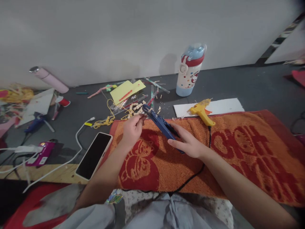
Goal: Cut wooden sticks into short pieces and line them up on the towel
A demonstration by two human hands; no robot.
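Note:
My right hand is wrapped round the handles of a blue plier-like hand tool, held at a slant above the towel, its head up and to the left. Close to that head, my left hand is closed in a pinch; whatever lies between its fingertips is too small to make out. Just beyond the tool's head lies a loop of small beige pieces. More short beige bits are scattered to its right. Under both hands is an orange and red towel.
Behind the towel, a yellow glue gun rests on a white board. A cartoon bottle stands at the back. Yellow paper and yellow cord lie left of centre. A phone and a white cable are at the left.

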